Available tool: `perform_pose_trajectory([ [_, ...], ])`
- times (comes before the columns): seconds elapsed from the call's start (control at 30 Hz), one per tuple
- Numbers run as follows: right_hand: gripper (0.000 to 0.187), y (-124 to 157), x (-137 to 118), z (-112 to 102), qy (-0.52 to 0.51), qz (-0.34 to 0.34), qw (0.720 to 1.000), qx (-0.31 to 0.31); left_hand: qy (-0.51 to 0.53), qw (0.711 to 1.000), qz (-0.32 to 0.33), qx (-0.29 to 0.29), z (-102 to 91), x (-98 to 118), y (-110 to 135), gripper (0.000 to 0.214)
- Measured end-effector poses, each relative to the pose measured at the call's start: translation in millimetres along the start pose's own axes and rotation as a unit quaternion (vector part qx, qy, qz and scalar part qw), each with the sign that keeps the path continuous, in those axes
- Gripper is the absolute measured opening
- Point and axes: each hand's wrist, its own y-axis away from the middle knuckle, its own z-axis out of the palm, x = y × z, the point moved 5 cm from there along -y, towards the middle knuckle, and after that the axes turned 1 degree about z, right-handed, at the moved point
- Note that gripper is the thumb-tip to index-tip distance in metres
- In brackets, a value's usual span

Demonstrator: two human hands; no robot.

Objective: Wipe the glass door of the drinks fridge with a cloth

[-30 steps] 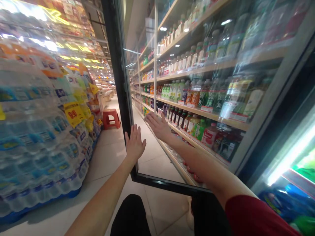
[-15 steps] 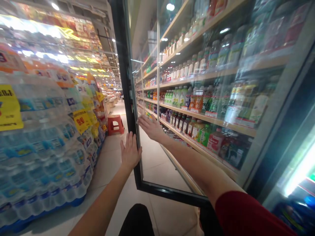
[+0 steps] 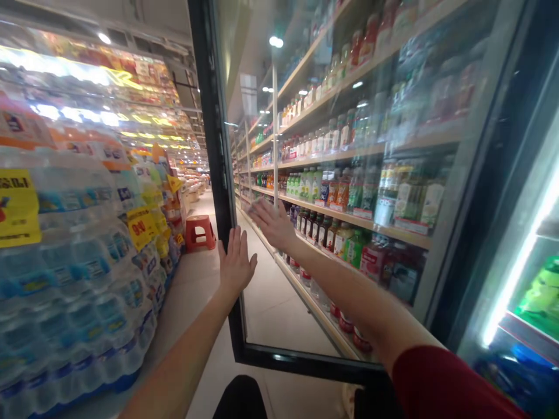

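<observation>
Your left hand (image 3: 236,262) open, fingers spread, at black door frame (image 3: 217,169); right hand (image 3: 273,224) open, flat against glass door (image 3: 262,302); drink bottles (image 3: 343,192) behind glass, beyond right hand.

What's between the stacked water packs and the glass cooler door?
In the head view, tiled floor runs between the water packs and the glass cooler door, with a red plastic stool farther along.

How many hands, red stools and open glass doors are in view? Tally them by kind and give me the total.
Hands: 2 (left hand, right hand)
Red plastic stools: 1
Open glass cooler doors: 1
Total: 4
</observation>
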Motion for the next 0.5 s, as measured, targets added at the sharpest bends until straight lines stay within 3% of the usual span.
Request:
perform_pose_trajectory([
  [0.07,0.043,15,0,-7,0.004,-0.034,0.999,-0.011,0.007,1.0,0.007,0.007,-3.9,8,-8,0.061],
  [0.13,0.043,26,12,-18,0.012,-0.025,1.0,-0.001,0.014,1.0,0.017,0.013,-6.6,16,-15,0.062],
  [0.3,0.048,43,59,-50,0.041,0.128,0.989,0.064,0.033,0.999,0.037,0.019,-9.7,40,-34,0.063],
  [0.5,0.047,89,55,-52,0.061,0.031,0.997,0.036,0.045,0.997,0.063,0.012,-12.6,73,-52,0.061],
])
